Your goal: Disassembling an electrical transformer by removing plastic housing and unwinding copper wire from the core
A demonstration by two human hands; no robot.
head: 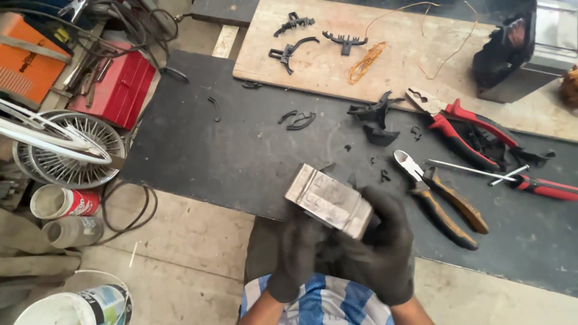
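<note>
Low in the frame's centre, both gloved hands close around a grey metal block (328, 201): left hand (296, 256) under its near end, right hand (380, 247) gripping its right side; it looks heavy, rigid, smooth-faced, best clamped across its long edges

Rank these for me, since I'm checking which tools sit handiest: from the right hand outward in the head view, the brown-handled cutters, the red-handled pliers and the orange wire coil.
From the right hand, gloved and holding the metal block:
1. Brown-handled cutters, just to its right on the black mat.
2. Red-handled pliers, farther up and right.
3. Orange wire coil, farthest, up on the wooden board.
</note>
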